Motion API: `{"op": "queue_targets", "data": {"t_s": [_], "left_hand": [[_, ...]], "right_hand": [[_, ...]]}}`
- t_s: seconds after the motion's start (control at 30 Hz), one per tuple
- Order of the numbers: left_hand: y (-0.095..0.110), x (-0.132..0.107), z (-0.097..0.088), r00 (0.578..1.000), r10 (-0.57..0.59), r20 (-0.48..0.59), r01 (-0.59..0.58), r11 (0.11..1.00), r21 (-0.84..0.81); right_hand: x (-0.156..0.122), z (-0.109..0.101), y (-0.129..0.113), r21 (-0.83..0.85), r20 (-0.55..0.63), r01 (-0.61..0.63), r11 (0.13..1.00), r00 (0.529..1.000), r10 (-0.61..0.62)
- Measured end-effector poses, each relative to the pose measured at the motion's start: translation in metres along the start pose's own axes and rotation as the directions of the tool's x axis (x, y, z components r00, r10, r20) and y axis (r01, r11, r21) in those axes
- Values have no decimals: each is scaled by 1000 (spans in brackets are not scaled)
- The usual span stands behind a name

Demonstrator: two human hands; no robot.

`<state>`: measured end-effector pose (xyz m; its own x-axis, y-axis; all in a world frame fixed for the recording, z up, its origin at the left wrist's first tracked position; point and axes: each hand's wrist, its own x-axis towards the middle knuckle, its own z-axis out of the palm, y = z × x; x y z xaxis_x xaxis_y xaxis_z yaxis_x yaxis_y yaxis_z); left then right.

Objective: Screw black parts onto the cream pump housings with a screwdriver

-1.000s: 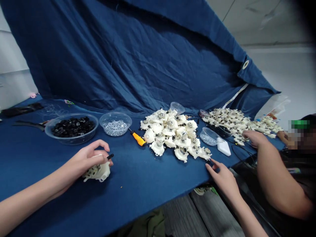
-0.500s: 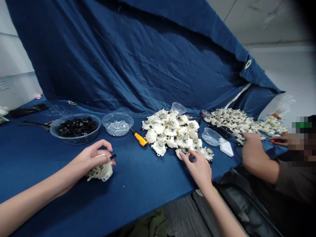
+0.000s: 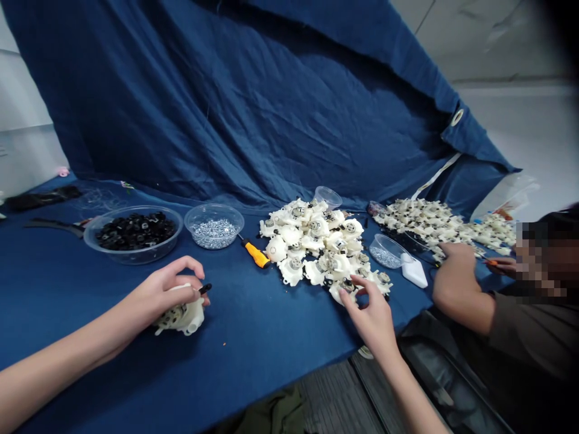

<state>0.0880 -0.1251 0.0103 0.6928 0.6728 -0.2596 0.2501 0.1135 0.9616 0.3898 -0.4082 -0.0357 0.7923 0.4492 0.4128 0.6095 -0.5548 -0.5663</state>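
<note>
The person's left hand (image 3: 165, 292) was clenched low on the blue-covered desk (image 3: 271, 319), wrapped round a white plastic housing (image 3: 183, 318) at the lower left of the frame, with a small black tool (image 3: 205, 289) poking from the fingers, mostly hidden! Over at lower centre, the right hand (image 3: 371, 316) was right on the near edge of a big heap of white plastic housings (image 3: 312, 241), its fingers (image 3: 357, 282) touching the pile, though whether they had a firm grip I couldn't tell. That heap stood mid-desk, many housings showing metal-capped centres, and there was plenty of it left! Upper right of it lay a second, wider spread of housings (image 3: 429, 220), with a co-worker's hand (image 3: 455, 268) resting right against it and the other hand holding an orange-handled tool (image 3: 491, 262). Along the far left, a clear bowl (image 3: 133, 256) was well stocked with black parts, and beside it a smaller bowl (image 3: 213, 244) held a good layer of silver screws. A yellow-handled screwdriver (image 3: 256, 254) lay between that bowl and the heap, untouched, and a third small bowl of screws (image 3: 384, 250) sat just beyond the heap, so a lot of parts remained on that desk!
</note>
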Motion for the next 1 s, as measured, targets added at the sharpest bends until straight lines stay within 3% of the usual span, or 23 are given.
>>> {"op": "queue_targets", "data": {"t_s": [0.2,0.37,0.57,0.73,0.8,0.9,1.0], "left_hand": [[3,-1,-1,1000,8,31,-7,1000,-25],[4,-5,-1,999,24,36,-23,1000,-22],[4,-3,-6,996,-16,85,20,999,-37],[5,-2,-7,994,-15,112,20,999,-41],[7,-4,-5,994,-15,105,20,999,-43],[13,-9,-4,994,-14,111,18,999,-29],[22,-16,-6,989,-7,146,9,1000,-13]], "right_hand": [[36,-12,-26,-50,52,-83,995,995,86],[58,-18,-29,-12,57,-123,992,991,123],[69,-11,-20,246,-26,-138,959,989,149],[73,-19,-36,470,-62,-115,875,985,162],[70,-24,-51,533,-1,-113,839,991,134],[59,-25,-83,573,201,-150,806,979,39],[46,-8,-122,567,440,-177,805,891,-114]]}}
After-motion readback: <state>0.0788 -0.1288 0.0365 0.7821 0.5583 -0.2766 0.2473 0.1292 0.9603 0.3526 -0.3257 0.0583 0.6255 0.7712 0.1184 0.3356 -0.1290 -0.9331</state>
